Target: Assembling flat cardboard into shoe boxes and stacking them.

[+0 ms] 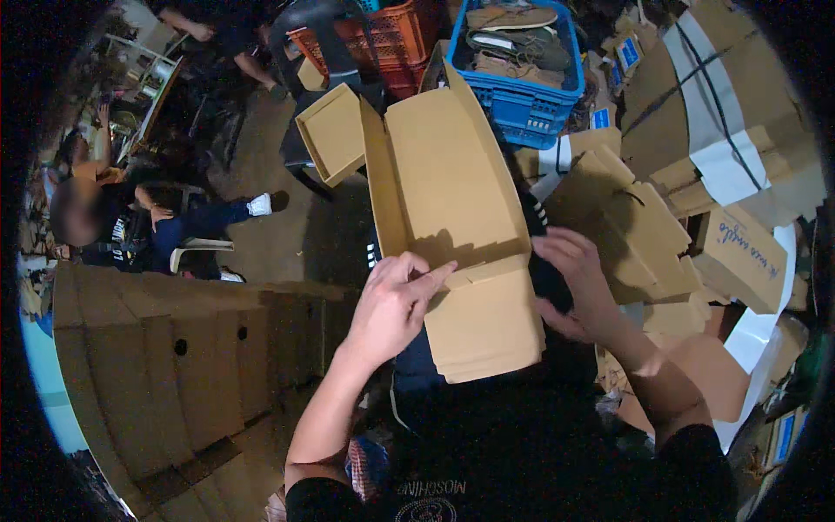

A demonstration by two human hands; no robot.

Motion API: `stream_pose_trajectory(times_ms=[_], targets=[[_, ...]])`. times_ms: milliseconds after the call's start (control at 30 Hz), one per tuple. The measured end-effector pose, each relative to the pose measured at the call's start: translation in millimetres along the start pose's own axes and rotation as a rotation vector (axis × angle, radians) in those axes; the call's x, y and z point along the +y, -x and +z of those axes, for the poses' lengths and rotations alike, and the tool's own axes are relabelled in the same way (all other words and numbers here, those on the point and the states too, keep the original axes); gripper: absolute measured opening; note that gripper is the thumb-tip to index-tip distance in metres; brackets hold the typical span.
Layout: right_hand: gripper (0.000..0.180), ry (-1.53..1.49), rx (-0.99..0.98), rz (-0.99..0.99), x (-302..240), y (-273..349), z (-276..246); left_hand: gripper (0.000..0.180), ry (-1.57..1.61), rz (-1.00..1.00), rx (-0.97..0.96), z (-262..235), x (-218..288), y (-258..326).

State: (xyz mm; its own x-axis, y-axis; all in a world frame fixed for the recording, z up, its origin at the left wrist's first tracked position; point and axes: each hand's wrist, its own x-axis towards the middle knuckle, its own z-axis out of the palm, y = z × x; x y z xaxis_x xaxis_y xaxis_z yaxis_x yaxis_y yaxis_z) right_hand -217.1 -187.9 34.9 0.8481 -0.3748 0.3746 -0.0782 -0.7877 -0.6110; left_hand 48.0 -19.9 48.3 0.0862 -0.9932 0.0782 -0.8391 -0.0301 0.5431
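A brown cardboard box, partly folded, lies across my lap with its long side walls standing up. Its near end flap spreads flat toward my body. My left hand grips the near left corner, its index finger pressed along the fold between the box floor and the flap. Beside the right edge my right hand has its fingers apart, the fingertips close to the near right corner. Whether they touch the cardboard I cannot tell.
A small open carton sits on a black chair beyond the box. Shoes fill a blue crate; an orange crate stands nearby. Flattened cardboard and a taped carton crowd the right. Stacked boxes line the left. A person sits far left.
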Motion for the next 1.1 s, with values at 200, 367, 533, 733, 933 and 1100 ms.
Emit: stream_pose_trajectory(times_ms=[200,367,533,733,933,1100], targets=[[0.043,0.146,-0.091,0.072,5,-46,16,0.025,-0.003,-0.008,0.141,-7,1,-10],[0.037,-0.044,-0.099,0.189,0,-48,22,0.021,0.093,-0.156,0.042,-12,-8,-5],[0.031,0.043,-0.183,0.112,5,-51,30,0.019,0.077,-0.212,-0.033,-20,-16,-1],[0.030,0.086,-0.215,0.011,13,-53,24,0.021,0.215,-0.139,0.044,-10,-28,9],[0.039,-0.118,-0.211,0.053,12,-50,23,0.030,0.242,-0.131,0.120,-5,-28,14],[0.046,-0.176,-0.167,0.118,11,-50,26,0.039,0.102,-0.056,0.005,-8,-31,9]])
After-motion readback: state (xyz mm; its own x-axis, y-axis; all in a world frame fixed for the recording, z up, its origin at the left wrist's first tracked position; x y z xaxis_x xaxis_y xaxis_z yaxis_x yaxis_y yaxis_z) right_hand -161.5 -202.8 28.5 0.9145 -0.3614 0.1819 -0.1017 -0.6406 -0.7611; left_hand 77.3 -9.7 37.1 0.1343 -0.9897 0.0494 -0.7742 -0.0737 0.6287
